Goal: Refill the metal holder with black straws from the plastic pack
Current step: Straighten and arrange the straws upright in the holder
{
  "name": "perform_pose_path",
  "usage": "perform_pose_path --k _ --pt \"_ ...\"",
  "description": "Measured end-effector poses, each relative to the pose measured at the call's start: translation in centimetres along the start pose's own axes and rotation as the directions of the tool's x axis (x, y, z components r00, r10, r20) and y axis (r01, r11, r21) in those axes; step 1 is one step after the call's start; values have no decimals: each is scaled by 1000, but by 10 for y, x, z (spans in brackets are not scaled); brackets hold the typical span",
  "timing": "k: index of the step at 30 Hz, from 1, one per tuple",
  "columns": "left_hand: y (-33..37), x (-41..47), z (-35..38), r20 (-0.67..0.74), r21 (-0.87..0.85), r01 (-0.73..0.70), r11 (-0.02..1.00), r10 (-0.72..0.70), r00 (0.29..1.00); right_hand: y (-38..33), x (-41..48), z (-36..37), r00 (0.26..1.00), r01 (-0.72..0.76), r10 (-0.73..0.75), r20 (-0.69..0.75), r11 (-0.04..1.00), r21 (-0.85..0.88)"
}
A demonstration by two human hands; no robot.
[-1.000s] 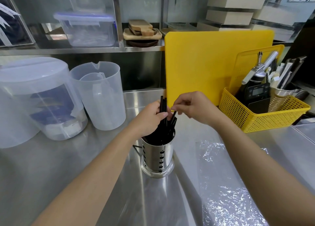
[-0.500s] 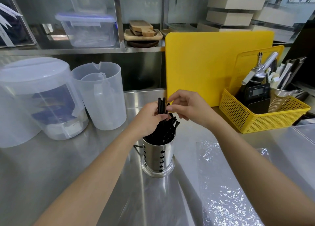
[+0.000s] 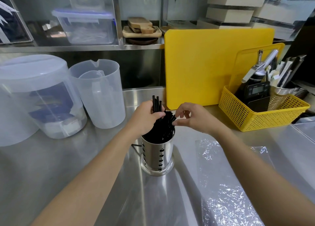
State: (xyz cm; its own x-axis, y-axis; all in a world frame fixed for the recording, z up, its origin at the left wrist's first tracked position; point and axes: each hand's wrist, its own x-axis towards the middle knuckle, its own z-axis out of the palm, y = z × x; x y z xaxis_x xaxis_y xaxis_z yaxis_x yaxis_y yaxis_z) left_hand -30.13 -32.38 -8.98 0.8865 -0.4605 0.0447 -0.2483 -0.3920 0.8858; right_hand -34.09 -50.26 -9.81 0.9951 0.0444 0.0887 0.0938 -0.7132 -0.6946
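The right hand (image 3: 196,118) has drawn away from the raised bunch it was touching half a second ago and dropped to the right, so that it now sits at the tips of the leaning straws. The left hand (image 3: 144,118) has stayed where it was.

The shiny cylindrical metal holder (image 3: 158,156), pierced with rows of small holes, stands upright on the stainless steel counter (image 3: 51,166). It is packed with thin black straws (image 3: 163,123), most of which fan out toward the holder's right rim. Above the holder's left rim, the left hand grips a few straws, fingers curled round them, and these stand higher than the others. The right hand hovers above the holder's right rim, thumb and forefinger bent close to the straw ends with a small gap between them. Whether they actually pinch a straw cannot be told.

The clear crinkled plastic pack (image 3: 226,183) lies flat on the counter to the right of the holder, passing under the right forearm. Behind and to the right of the holder, a flat yellow cutting board (image 3: 216,67) stands on edge, and farther right sits a yellow mesh plastic basket (image 3: 255,116) of tools. Behind and to the left of the holder stands a translucent plastic jug (image 3: 100,96), next to a large lidded translucent tub (image 3: 34,96).
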Motion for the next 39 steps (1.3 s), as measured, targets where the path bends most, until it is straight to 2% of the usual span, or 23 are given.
perform_pose_path --k 3,7,10,13,17,22,25,29,34,39 --pt "0 -1 -4 -14 -16 -2 1000 2 1000 -1 2 4 1000 -8 7 -6 997 -71" --pt "-1 -1 -3 -71 -17 12 1000 -13 997 -9 6 13 995 7 -35 -91 956 -292" --pt "-3 0 0 -104 -4 44 999 -44 994 -15 10 16 994 -21 -18 -110 939 -342" --pt "-5 0 0 -72 -8 69 998 -70 995 -12 12 20 991 -43 -8 -136 928 -371" --pt "-7 0 -1 -53 -15 63 998 -64 997 -8 14 24 989 -72 36 -145 963 -259" --pt "-7 0 0 -52 -40 58 998 -60 997 -6 15 22 988 11 -36 -150 987 -161" --pt "-4 -1 1 -37 -49 31 998 -33 999 -13 14 14 984 48 -43 -171 998 28" --pt "3 0 2 10 -40 -51 998 51 999 -31 12 1 986 122 -88 -143 962 245" --pt "8 0 4 37 -89 -101 991 104 994 -39 13 -1 988 141 -113 -108 943 302" --pt "3 -1 5 31 -17 -72 997 72 997 -34 7 5 991 121 -95 -96 939 323"
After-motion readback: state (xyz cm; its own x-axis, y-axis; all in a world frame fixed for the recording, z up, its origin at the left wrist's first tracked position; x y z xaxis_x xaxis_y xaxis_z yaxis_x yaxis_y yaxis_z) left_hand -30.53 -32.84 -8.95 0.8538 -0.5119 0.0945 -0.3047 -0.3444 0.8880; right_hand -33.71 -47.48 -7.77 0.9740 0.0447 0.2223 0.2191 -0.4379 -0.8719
